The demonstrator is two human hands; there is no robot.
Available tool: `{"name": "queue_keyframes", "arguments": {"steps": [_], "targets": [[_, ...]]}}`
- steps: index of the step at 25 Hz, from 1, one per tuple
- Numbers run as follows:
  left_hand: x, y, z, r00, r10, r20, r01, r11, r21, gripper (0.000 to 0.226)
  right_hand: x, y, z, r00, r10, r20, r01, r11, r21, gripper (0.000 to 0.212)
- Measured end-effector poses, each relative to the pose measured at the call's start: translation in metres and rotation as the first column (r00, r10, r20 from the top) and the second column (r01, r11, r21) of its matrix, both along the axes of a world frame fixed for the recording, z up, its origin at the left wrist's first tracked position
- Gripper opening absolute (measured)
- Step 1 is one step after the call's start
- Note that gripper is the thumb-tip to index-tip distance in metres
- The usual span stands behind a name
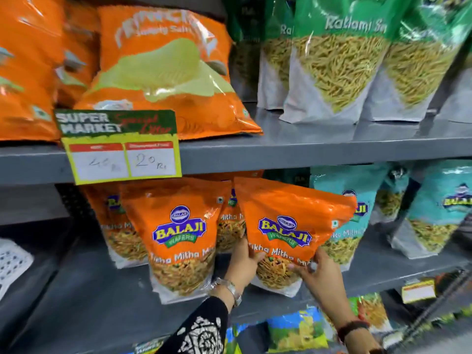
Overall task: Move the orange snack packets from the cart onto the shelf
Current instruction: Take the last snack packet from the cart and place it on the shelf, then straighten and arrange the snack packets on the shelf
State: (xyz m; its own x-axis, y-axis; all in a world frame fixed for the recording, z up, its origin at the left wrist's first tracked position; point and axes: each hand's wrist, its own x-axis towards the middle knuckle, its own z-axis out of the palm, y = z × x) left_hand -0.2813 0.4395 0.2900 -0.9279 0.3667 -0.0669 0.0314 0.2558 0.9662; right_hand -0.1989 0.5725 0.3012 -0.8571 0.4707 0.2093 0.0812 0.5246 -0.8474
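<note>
An orange Balaji snack packet (288,226) stands tilted on the middle grey shelf (107,300), held at its lower part by both hands. My left hand (242,267) grips its lower left edge, and my right hand (316,274) grips its lower right corner. Another orange Balaji packet (178,238) stands upright just to the left, with more orange packets (115,221) behind it. The cart is not in view.
Teal packets (434,213) stand to the right on the same shelf. The upper shelf (306,146) holds orange chip bags (163,67) and green sev packets (342,60), with a price tag (120,146) on its edge. A white basket (12,261) sits far left.
</note>
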Motion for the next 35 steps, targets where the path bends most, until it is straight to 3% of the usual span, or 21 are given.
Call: {"name": "queue_keyframes", "arguments": {"steps": [5,10,13,15,18,21,27,30,32,35], "targets": [[-0.016,0.015,-0.002,0.997,-0.069,-0.040,0.070,0.997,0.017,0.047,-0.013,0.009,-0.017,0.992,-0.121,0.046,0.120,0.992,0.026,0.049],[-0.011,0.018,-0.004,0.997,-0.050,-0.050,0.052,0.998,0.036,0.053,-0.004,0.001,-0.015,0.994,-0.104,0.020,0.106,0.988,-0.114,0.051],[0.003,0.006,-0.017,0.993,0.026,-0.115,-0.026,1.000,0.000,0.060,0.009,-0.010,-0.025,0.976,-0.213,-0.049,0.207,0.973,-0.107,0.067],[0.017,-0.014,-0.025,0.971,0.114,-0.210,-0.122,0.992,-0.023,0.053,0.022,-0.026,-0.031,0.954,-0.242,-0.179,0.233,0.970,-0.070,0.055],[0.036,-0.061,-0.025,0.906,0.290,-0.309,-0.282,0.957,0.073,0.033,0.031,-0.065,-0.034,0.937,-0.092,-0.338,0.083,0.996,-0.042,0.024],[0.051,-0.124,-0.022,0.818,0.487,-0.306,-0.455,0.874,0.174,0.022,0.030,-0.120,-0.029,0.925,0.154,-0.346,-0.178,0.983,-0.040,0.012],[0.028,-0.236,-0.018,0.630,0.751,-0.198,-0.703,0.660,0.265,0.022,-0.010,-0.237,-0.023,0.821,0.508,-0.261,-0.554,0.820,-0.145,0.024],[-0.012,-0.268,-0.020,0.650,0.757,-0.066,-0.712,0.637,0.295,0.033,-0.056,-0.280,-0.024,0.839,0.499,-0.217,-0.543,0.795,-0.271,0.025],[-0.037,-0.277,-0.023,0.701,0.713,-0.004,-0.678,0.668,0.307,0.041,-0.087,-0.298,-0.028,0.871,0.443,-0.211,-0.490,0.816,-0.308,0.033],[-0.072,-0.280,-0.030,0.766,0.641,-0.035,-0.619,0.752,0.225,0.052,-0.127,-0.318,-0.035,0.919,0.299,-0.256,-0.369,0.882,-0.293,0.073]]}}
